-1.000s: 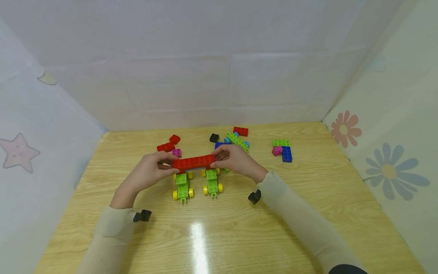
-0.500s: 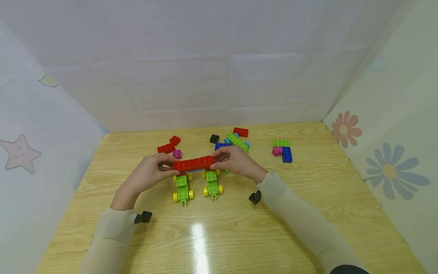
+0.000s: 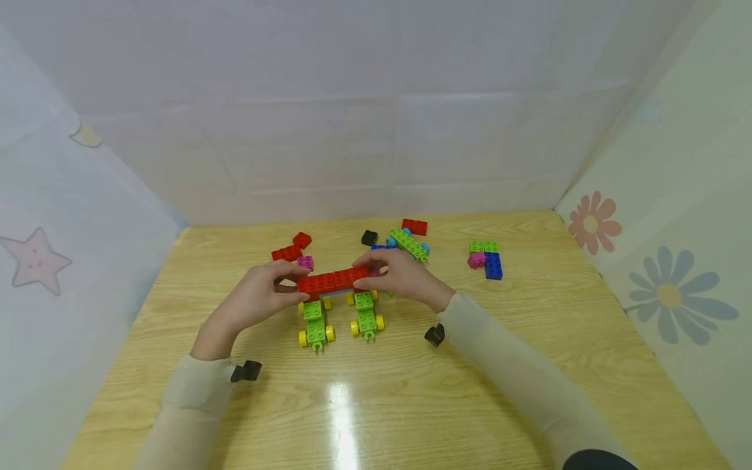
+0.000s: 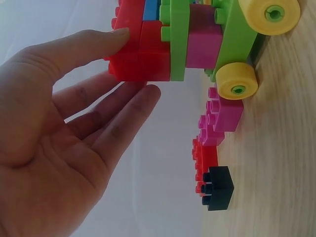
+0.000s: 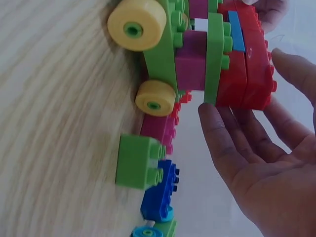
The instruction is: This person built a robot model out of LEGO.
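Two red bricks [image 3: 317, 284] lie end to end as a bar across two green wheeled bases [image 3: 315, 331] with yellow wheels. My left hand [image 3: 258, 297] holds the bar's left end, its thumb on the near side and its fingers behind. At the other end my right hand [image 3: 405, 279] grips likewise. In the left wrist view, more red [image 4: 154, 61] sits under the top layer, above a green plate [image 4: 178, 44] and a pink brick [image 4: 204, 39]. A strip of blue [image 5: 236, 32] shows between the supports in the right wrist view.
Behind the build lie red bricks [image 3: 286, 253], a pink brick [image 3: 305, 262], a black brick [image 3: 369, 237] and a green base with blue wheels [image 3: 409, 244]. Farther right are a blue brick [image 3: 493, 266], green bricks [image 3: 484, 247] and a pink piece [image 3: 476, 260]. Walls surround the table.
The red bar has settled slightly lower and its middle seam shows more clearly. My right hand has slid a little left along it; the left hand has barely moved.
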The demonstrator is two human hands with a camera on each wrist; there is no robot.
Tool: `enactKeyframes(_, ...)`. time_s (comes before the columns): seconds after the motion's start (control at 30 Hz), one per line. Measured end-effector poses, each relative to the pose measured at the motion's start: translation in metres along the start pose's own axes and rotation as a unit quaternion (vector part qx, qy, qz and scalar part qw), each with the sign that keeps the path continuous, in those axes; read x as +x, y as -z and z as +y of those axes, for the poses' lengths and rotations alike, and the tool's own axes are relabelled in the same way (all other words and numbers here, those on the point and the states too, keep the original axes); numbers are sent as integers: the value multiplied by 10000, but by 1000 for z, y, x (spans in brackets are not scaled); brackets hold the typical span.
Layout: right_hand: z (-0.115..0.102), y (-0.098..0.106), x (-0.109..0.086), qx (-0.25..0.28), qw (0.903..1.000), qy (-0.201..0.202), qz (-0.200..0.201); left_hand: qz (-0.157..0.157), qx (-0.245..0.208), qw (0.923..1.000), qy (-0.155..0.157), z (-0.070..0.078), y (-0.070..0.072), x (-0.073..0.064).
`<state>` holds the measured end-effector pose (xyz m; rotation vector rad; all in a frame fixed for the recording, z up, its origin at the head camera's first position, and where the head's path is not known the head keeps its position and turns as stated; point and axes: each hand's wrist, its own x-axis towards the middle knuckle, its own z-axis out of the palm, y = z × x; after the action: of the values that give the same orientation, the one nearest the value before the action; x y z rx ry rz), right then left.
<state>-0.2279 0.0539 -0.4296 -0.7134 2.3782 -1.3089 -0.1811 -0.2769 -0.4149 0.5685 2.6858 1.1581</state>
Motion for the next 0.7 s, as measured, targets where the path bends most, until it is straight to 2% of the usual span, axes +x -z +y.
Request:
enactKeyframes(0.13,0,-6,5,-58,9999,121,34,101,86,9999,-23,-1,-3,1)
enactKeyframes(0.3,-5,-8,5,-77,9999,35,146,265,281,9992,-120,0,-5,2)
enactKeyframes(0.47,-8,-9,4,-82,9998,-69,153,296,304,9990,-171,0,-5,3)
enactKeyframes(0.7,-10,-8,1,-116,9997,-137,168,313,327,9990,-52,2,-7,4)
